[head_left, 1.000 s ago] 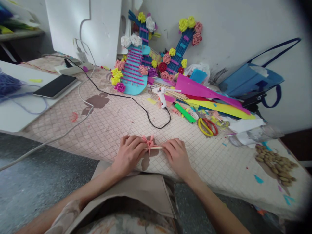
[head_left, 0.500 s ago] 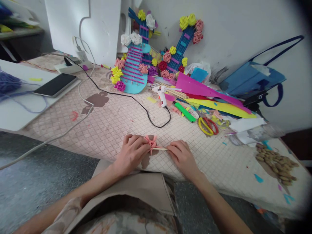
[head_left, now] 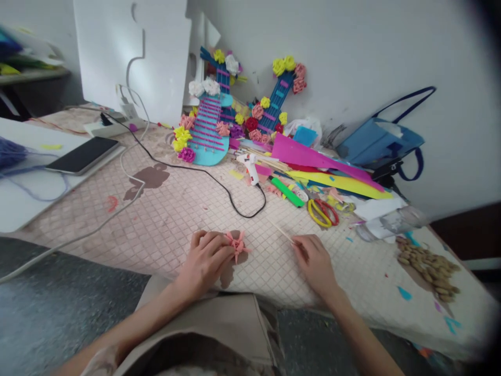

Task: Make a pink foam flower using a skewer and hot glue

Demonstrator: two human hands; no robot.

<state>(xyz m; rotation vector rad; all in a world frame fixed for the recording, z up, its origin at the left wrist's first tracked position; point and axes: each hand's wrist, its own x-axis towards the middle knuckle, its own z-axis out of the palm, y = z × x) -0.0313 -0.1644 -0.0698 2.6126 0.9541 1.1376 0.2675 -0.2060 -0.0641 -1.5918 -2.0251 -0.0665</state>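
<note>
Near edge: both wrists cross it, mid counter [head_left: 176, 209].
Open room: bare cloth btwn hands & black cord [head_left: 219, 183]; more toward left edge.
Far edge: crowded w/ glue gun [head_left: 250, 166], scissors [head_left: 321, 212], foam sheets [head_left: 332, 180].
Near right corner: nut pile [head_left: 426, 263].
L hand [head_left: 205, 258]: curled, fingertips pinching pink foam flower [head_left: 236, 244], just inside near edge.
R hand [head_left: 315, 261]: fingers closed on near end of thin stick [head_left: 282, 233]; stick angles toward far edge, apart from flower.

The left hand [head_left: 205, 257] pinches a pink foam flower [head_left: 236, 244] on the counter [head_left: 176, 209]; the right hand [head_left: 315, 261] holds a thin wooden skewer [head_left: 281, 230] apart from it.
</note>
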